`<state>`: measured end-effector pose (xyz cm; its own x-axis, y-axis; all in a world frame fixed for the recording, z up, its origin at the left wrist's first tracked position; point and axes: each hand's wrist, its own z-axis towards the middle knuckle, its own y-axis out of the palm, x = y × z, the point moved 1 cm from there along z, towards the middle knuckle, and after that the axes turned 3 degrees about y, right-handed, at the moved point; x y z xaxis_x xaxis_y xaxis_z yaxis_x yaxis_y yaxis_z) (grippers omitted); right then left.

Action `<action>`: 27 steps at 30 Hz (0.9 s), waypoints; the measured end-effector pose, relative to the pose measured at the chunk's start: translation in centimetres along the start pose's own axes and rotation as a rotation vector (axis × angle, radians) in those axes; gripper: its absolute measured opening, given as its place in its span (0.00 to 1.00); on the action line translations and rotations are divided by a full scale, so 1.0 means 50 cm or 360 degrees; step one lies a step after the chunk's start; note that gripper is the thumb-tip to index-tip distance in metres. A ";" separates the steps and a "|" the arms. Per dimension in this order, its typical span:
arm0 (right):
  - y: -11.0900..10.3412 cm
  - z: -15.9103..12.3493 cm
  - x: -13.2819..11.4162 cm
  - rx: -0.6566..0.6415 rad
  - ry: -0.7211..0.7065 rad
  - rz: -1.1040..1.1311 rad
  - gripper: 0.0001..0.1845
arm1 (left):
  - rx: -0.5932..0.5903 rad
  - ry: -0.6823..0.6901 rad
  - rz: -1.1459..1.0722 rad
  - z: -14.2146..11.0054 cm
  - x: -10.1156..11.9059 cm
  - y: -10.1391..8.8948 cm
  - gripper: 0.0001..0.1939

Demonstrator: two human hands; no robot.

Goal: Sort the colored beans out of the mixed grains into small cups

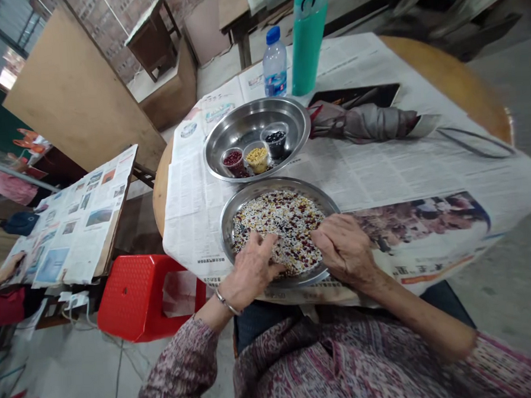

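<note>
A steel basin in front of me holds a spread layer of mixed grains and beans, white, yellow, dark red and black. My left hand reaches over its near left rim, fingers apart and fingertips at the grains. At the right rim, my right hand is closed, with its fingers curled in over the grains; whatever it holds is hidden. Beyond stands a second steel basin with three clear cups: dark red beans, yellow beans and black beans.
Newspaper covers the round table. Behind the basins are a water bottle, a teal bottle, a dark flat object and a folded umbrella. A red stool stands at left, near another newspaper-covered table where a person's arm rests.
</note>
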<state>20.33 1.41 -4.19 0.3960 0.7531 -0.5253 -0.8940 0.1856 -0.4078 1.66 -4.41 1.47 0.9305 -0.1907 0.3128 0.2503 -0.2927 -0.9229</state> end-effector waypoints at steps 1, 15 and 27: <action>0.000 -0.001 0.001 0.0001 -0.0007 -0.0004 0.17 | 0.0009 0.0060 -0.0077 0.007 0.008 0.007 0.21; 0.002 -0.004 0.005 -0.0018 0.0089 0.0000 0.18 | 0.0523 -0.0123 0.0222 0.175 -0.010 -0.006 0.29; -0.005 0.003 -0.002 0.0033 0.0075 0.0072 0.18 | 0.0024 0.0752 0.0289 0.124 0.025 0.004 0.12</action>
<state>20.51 1.37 -3.93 0.3641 0.7305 -0.5778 -0.9151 0.1653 -0.3677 4.55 1.10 0.31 0.7375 -0.6414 0.2115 0.1029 -0.2028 -0.9738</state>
